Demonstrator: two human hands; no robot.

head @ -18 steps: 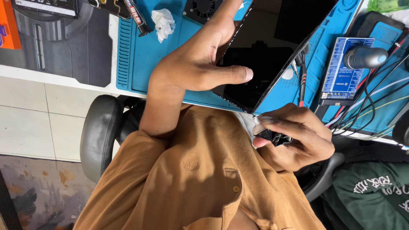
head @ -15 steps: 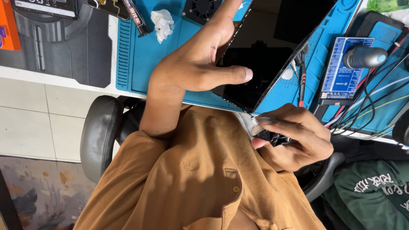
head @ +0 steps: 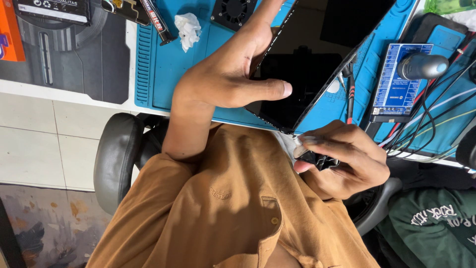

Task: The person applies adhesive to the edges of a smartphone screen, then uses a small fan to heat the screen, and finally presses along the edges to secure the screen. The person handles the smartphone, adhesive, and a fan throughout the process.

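Your left grip (head: 233,74) is tilting a dark rectangular screen (head: 307,69) over the bench; an orange box (head: 9,30) is sitting far left, a black labelled box (head: 52,10) beside it.

screen panel (head: 302,74): glossy black | work mat (head: 171,69): blue | shirt (head: 223,213): plain tan-brown | crumpled tissue (head: 188,29): white

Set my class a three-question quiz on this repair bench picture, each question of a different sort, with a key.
1. True or false: the left hand grips the dark tablet, thumb across its screen.
2. What does the right hand pinch at the tablet's near corner? A) a small dark tool B) a crumpled tissue C) a fan
3. Fill in: the work mat under the tablet is ___ in colour.
Key: 1 true; 2 A; 3 blue.
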